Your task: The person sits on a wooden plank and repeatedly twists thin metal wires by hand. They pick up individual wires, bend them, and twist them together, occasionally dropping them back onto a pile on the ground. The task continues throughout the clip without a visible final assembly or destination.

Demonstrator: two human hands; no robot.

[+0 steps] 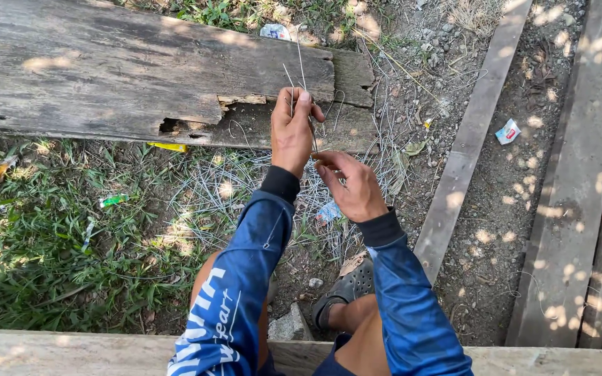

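— So, from the head view, what are your hands doing?

— Your left hand point(291, 129) is raised in front of the weathered plank point(106, 69), clenched around a few thin wire strands point(299, 73) that stick up past the fingers, over the plank's split edge. Your right hand point(351, 184) sits just below and to the right of it, thumb and fingers pinched on the lower end of the same strands.

— And where do the rest of the wires lie?

— A loose pile of wires point(228, 191) spreads over the ground just below the plank, under both your hands, partly on dirt and partly on grass point(43, 257). How many strands you hold, you cannot tell from this view; they are too fine.

— What else is around the plank?

— A yellow scrap point(168, 147) peeks out from under its lower edge. Right of the plank, a narrow board point(465, 146) runs diagonally across gravelly dirt, with a small red-and-white wrapper point(508, 131) just beyond it and wider boards point(580, 181) farther right. Below the plank, your sandalled foot point(346, 289) rests on the dirt near a small stone point(288, 327), and another pale beam point(71, 351) crosses the bottom edge. Both your arms wear blue sleeves point(245, 278) with dark cuffs.
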